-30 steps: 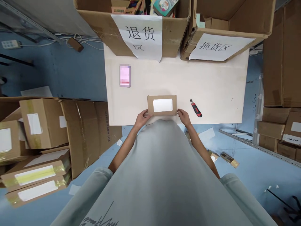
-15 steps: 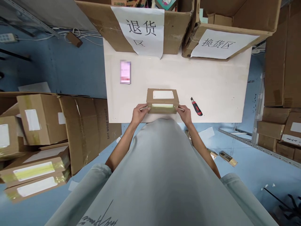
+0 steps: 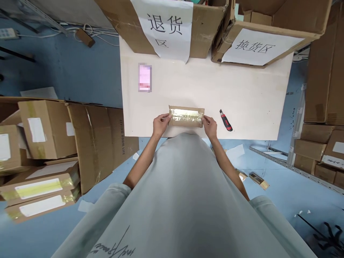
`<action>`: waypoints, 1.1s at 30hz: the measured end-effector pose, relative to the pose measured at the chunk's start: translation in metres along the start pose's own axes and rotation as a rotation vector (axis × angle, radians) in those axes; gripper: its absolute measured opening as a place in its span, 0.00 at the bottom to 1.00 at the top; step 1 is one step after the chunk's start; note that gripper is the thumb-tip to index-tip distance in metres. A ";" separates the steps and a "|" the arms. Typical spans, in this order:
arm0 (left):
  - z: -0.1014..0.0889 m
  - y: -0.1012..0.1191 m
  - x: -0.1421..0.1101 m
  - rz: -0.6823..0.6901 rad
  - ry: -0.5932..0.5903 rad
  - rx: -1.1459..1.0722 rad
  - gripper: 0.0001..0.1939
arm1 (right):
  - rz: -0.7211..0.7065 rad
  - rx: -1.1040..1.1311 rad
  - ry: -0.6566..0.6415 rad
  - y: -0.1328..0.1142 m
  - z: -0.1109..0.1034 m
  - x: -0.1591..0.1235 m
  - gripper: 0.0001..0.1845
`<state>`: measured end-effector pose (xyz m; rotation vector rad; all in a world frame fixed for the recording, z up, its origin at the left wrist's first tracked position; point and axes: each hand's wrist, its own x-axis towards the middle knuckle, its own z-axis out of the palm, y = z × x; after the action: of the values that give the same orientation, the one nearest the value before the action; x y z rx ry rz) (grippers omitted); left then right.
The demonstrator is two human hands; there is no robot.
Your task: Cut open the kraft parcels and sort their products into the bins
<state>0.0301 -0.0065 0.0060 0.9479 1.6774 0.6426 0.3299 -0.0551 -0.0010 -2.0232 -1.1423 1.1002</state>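
Observation:
A small brown cardboard parcel stands on the near edge of the pale table, turned so its tape-sealed side faces up. My left hand grips the parcel's left end, fingers closed round it. My right hand grips the right end the same way. A red and black utility knife lies on the table just right of my right hand.
A phone lies at the table's left. Two large open cartons with paper signs stand at the table's far edge. Stacked taped cartons fill the floor at left, more boxes at right.
The parcel has been rolled away from me: its white label faced up, then tipped to the far side, and now the taped side is on top. Both hands stayed on its ends.

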 end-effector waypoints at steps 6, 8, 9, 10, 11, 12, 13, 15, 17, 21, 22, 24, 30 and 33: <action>-0.002 -0.006 -0.010 0.021 0.001 -0.030 0.23 | 0.006 0.034 0.003 0.001 -0.007 -0.009 0.40; -0.003 -0.004 -0.014 0.020 0.027 -0.008 0.24 | 0.015 0.032 0.002 0.001 -0.007 -0.009 0.38; -0.004 -0.002 -0.017 0.035 0.036 0.009 0.25 | 0.016 0.029 0.002 0.002 -0.007 -0.009 0.37; -0.004 0.001 -0.020 0.059 0.037 0.030 0.25 | 0.017 0.026 0.000 0.004 -0.007 -0.008 0.37; -0.003 0.005 -0.024 0.089 0.030 0.056 0.25 | 0.019 0.024 -0.002 0.006 -0.008 -0.006 0.36; -0.002 0.010 -0.029 0.121 0.018 0.087 0.24 | 0.022 0.024 -0.004 0.010 -0.010 -0.004 0.36; -0.001 0.016 -0.034 0.155 0.005 0.121 0.23 | 0.026 0.025 -0.003 0.014 -0.013 -0.002 0.36; 0.004 0.030 -0.048 0.226 -0.017 0.175 0.20 | 0.033 0.027 0.015 0.024 -0.021 0.003 0.37; 0.011 0.045 -0.064 0.301 -0.068 0.173 0.19 | 0.041 0.026 0.061 0.037 -0.032 0.006 0.37; 0.031 0.071 -0.092 0.352 -0.298 0.128 0.20 | 0.078 0.025 0.148 0.060 -0.052 0.010 0.35; 0.036 0.075 -0.096 0.341 -0.339 0.131 0.20 | 0.088 0.026 0.155 0.065 -0.055 0.011 0.34; 0.042 0.079 -0.102 0.334 -0.379 0.146 0.20 | 0.103 0.032 0.154 0.070 -0.058 0.013 0.33; 0.036 0.068 -0.094 0.362 -0.237 0.174 0.20 | 0.068 0.063 0.121 0.058 -0.048 0.011 0.33; 0.025 0.053 -0.077 0.279 -0.070 0.182 0.18 | 0.042 0.069 0.055 0.042 -0.039 0.009 0.31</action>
<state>0.0786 -0.0439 0.0811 1.3356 1.5746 0.6386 0.3838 -0.0704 -0.0171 -2.0203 -1.0247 1.0830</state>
